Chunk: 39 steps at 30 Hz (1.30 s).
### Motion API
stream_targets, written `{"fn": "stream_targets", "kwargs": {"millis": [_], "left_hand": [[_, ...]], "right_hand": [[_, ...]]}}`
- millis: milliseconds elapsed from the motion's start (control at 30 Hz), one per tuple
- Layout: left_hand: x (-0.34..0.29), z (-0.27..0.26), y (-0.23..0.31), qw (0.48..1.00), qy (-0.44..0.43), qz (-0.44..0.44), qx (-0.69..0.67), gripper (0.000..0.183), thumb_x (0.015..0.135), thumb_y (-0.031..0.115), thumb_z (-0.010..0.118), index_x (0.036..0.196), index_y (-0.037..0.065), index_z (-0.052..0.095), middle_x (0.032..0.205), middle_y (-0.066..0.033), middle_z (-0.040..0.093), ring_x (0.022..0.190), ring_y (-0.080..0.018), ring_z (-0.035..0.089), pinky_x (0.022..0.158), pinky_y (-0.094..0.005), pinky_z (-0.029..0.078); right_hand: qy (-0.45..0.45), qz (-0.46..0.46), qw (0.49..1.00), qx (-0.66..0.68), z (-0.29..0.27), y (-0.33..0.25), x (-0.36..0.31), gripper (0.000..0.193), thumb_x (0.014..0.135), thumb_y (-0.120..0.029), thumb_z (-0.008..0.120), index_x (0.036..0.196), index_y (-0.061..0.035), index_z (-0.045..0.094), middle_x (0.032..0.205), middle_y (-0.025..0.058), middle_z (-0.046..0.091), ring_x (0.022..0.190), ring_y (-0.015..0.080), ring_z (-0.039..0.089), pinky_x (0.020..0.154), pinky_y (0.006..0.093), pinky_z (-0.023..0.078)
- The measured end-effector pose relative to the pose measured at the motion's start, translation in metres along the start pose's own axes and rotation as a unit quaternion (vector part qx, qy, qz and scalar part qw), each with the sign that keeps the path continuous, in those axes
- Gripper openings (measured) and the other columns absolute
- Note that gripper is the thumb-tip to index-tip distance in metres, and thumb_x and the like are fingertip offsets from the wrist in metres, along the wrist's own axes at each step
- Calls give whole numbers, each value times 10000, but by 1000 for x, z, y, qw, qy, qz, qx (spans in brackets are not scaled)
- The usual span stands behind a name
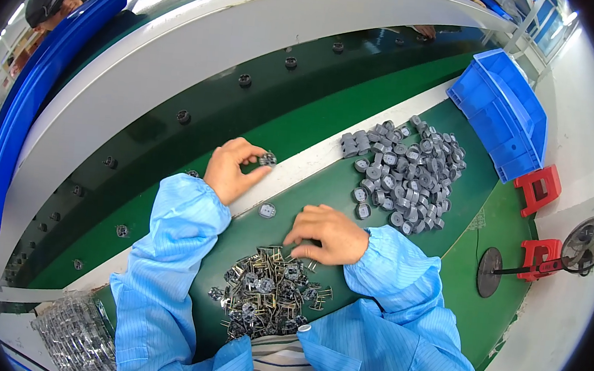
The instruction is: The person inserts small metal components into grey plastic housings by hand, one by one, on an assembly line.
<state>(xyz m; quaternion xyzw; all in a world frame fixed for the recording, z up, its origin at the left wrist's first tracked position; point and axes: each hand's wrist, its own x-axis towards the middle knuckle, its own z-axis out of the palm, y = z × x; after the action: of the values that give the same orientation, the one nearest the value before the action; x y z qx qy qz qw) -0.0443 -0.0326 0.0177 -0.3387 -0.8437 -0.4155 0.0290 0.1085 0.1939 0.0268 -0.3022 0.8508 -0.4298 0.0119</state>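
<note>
In my left hand [229, 170], thumb and forefinger pinch a small dark round part [267, 159] above the white edge strip of the table. My right hand [328, 235] is bent downward at the upper right edge of a pile of small parts with metal pins [266, 292]. Its thumb and forefinger tips are a little apart, close to the pins, and nothing shows between them. Between my two hands lies a single grey round piece [266, 210]. A large heap of grey round caps [407, 174] covers the green tabletop to the right.
Beyond the white strip, a green conveyor [162, 195] carries spaced dark round parts. At the right are a blue bin [501, 108], red stools [538, 190] and a fan [581, 246]. Stacked clear trays [75, 336] stand lower left. Another person [51, 5] is at far left.
</note>
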Motion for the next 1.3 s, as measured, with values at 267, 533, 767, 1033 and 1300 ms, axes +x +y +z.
{"fn": "stream_targets", "kwargs": {"millis": [267, 533, 767, 1033, 1300], "left_hand": [[-2, -5, -25, 989, 5, -52, 138, 317, 758, 142, 871, 1031, 60, 733, 923, -84, 635, 846, -240, 635, 763, -385, 495], [-23, -27, 50, 963, -245, 29, 112, 440, 776, 227, 874, 1132, 151, 627, 1048, -109, 590, 980, -363, 642, 833, -462, 527], [-34, 22, 41, 980, -188, 48, 30, 425, 782, 234, 882, 1120, 104, 659, 1002, -94, 586, 904, -280, 646, 774, -395, 533], [-33, 25, 42, 978, -182, 104, 23, 486, 797, 344, 868, 1140, 86, 641, 1046, -100, 582, 955, -312, 652, 809, -417, 537], [-30, 13, 61, 980, -180, 75, 35, 363, 820, 261, 843, 1103, 120, 665, 1036, -74, 585, 977, -286, 634, 847, -405, 521]], "right_hand": [[-100, -26, 993, 64, 1, 6, 0, 122, 879, -168, 762, 978, -97, 759, 868, 32, 698, 867, 242, 644, 789, 389, 513], [124, 144, 981, -22, -10, 13, -3, 100, 838, -73, 753, 930, -55, 716, 843, 93, 683, 813, 270, 666, 688, 400, 545], [158, 111, 976, -103, -15, 22, -2, 100, 829, -79, 765, 892, -65, 689, 892, 85, 638, 901, 295, 627, 730, 419, 532], [107, 68, 983, -132, -12, 21, -4, 134, 790, -85, 805, 871, -64, 701, 892, 71, 612, 915, 281, 618, 721, 411, 534], [153, 121, 966, -172, -13, 19, -1, 151, 767, -101, 832, 797, -50, 693, 849, 72, 622, 828, 285, 610, 666, 407, 516]]}}
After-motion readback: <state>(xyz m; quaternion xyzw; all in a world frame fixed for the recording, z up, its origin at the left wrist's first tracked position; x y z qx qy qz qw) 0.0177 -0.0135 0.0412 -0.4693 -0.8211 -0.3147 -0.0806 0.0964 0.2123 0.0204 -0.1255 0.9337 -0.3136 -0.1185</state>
